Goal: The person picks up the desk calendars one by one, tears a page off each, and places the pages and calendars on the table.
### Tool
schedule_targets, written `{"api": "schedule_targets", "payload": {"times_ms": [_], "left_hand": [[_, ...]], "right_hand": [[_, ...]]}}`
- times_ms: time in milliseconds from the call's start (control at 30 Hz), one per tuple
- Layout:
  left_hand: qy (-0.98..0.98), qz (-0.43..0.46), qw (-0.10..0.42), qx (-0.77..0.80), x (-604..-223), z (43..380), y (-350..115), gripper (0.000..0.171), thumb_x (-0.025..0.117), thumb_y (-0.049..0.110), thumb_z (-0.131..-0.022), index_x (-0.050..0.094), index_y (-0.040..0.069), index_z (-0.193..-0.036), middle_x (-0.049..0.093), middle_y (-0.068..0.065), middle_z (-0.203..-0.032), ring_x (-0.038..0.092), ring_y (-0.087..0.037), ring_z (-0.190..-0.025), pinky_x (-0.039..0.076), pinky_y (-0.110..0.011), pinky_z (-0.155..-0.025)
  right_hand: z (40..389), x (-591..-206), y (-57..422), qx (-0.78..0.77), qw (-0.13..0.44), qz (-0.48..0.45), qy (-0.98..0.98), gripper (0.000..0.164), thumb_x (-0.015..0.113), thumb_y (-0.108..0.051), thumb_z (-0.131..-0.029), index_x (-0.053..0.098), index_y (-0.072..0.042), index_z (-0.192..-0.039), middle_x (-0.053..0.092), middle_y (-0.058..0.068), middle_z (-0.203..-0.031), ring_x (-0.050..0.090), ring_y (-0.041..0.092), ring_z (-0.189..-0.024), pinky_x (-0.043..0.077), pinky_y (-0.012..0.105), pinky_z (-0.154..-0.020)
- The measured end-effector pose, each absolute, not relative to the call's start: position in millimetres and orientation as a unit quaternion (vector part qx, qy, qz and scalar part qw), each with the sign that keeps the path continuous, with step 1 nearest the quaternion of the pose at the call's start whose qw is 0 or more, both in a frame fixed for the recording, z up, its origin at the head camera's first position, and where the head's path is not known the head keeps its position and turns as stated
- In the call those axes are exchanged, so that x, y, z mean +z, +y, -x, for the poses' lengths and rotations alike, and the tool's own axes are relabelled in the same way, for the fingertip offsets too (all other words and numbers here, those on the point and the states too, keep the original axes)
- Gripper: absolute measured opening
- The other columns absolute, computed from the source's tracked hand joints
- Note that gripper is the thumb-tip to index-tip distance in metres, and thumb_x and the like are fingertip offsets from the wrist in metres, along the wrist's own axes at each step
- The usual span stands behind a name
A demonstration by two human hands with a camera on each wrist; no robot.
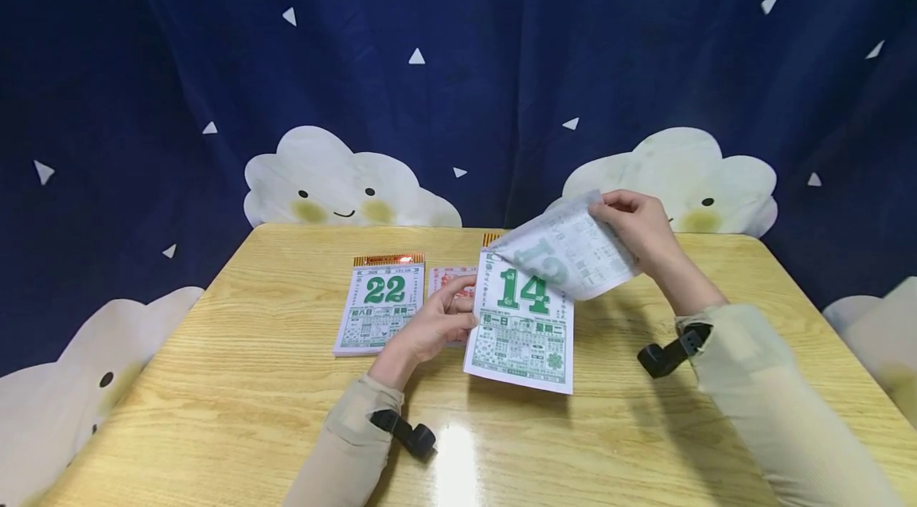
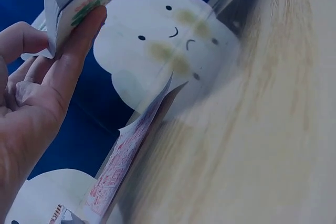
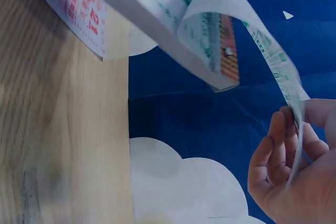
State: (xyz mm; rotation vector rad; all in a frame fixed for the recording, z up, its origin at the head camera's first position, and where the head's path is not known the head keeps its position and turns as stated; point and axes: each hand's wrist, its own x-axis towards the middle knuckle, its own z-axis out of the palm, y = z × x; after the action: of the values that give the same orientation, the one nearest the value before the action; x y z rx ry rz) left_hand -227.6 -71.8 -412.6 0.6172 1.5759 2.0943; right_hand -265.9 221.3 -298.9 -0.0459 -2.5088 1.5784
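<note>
My left hand [image 1: 433, 324] grips the left edge of a tear-off calendar [image 1: 519, 332], thumb on its front, holding it tilted above the table. Its top page bears a large green 14. My right hand [image 1: 637, 232] pinches the lower corner of a thin calendar sheet [image 1: 573, 244] folded up and right, with a green number showing through in reverse. In the right wrist view this sheet [image 3: 273, 51] curls away from the pad near its orange-striped top binding [image 3: 228, 51]. Partly hidden behind the left hand, a red-printed sheet [image 3: 73, 9] lies on the table, one edge curling up.
To the left, another tear-off calendar [image 1: 383, 304] with a green 22 lies flat on the wooden table [image 1: 236, 411]. A dark blue curtain [image 1: 487, 53] with white clouds and triangles hangs behind the table's far edge. A black strap device [image 1: 673, 352] sits on each wrist.
</note>
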Motion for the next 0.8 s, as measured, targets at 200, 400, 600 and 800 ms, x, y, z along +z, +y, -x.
{"api": "schedule_targets", "payload": {"times_ms": [200, 400, 600, 800], "left_hand": [[0.578, -0.216, 0.221, 0.755, -414, 228, -71, 0.063, 0.048, -0.012, -0.079, 0.032, 0.007, -0.138, 0.068, -0.004, -0.098, 0.066, -0.018, -0.079, 0.054, -0.029, -0.064], [0.565, -0.209, 0.208, 0.771, -412, 228, -68, 0.066, 0.047, -0.012, -0.079, 0.029, 0.007, -0.139, 0.068, 0.0, -0.093, 0.066, -0.016, -0.077, 0.054, -0.03, -0.065], [0.532, -0.207, 0.191, 0.798, -411, 231, -72, 0.064, 0.044, -0.015, -0.078, 0.031, 0.006, -0.137, 0.069, -0.001, -0.09, 0.066, -0.017, -0.077, 0.055, -0.03, -0.064], [0.527, -0.2, 0.184, 0.805, -412, 230, -76, 0.062, 0.043, -0.015, -0.079, 0.033, 0.007, -0.135, 0.069, -0.001, -0.09, 0.066, -0.016, -0.078, 0.054, -0.029, -0.063]], "right_hand": [[266, -295, 220, 0.51, 0.091, 0.015, -0.855, 0.036, 0.065, -0.035, -0.082, 0.059, -0.001, -0.092, 0.055, -0.009, -0.076, 0.052, 0.003, -0.061, 0.047, 0.019, -0.052], [263, -290, 223, 0.532, 0.087, 0.029, -0.842, 0.024, 0.064, -0.031, -0.082, 0.06, -0.008, -0.084, 0.054, -0.009, -0.078, 0.052, 0.004, -0.063, 0.047, 0.018, -0.053], [260, -287, 233, 0.579, 0.106, 0.068, -0.806, 0.022, 0.062, -0.031, -0.085, 0.057, -0.01, -0.084, 0.054, -0.009, -0.078, 0.053, 0.001, -0.059, 0.046, 0.016, -0.051], [260, -291, 238, 0.589, 0.084, 0.065, -0.801, 0.04, 0.06, -0.041, -0.084, 0.055, -0.006, -0.103, 0.056, -0.012, -0.077, 0.055, 0.0, -0.063, 0.046, 0.015, -0.054]]}}
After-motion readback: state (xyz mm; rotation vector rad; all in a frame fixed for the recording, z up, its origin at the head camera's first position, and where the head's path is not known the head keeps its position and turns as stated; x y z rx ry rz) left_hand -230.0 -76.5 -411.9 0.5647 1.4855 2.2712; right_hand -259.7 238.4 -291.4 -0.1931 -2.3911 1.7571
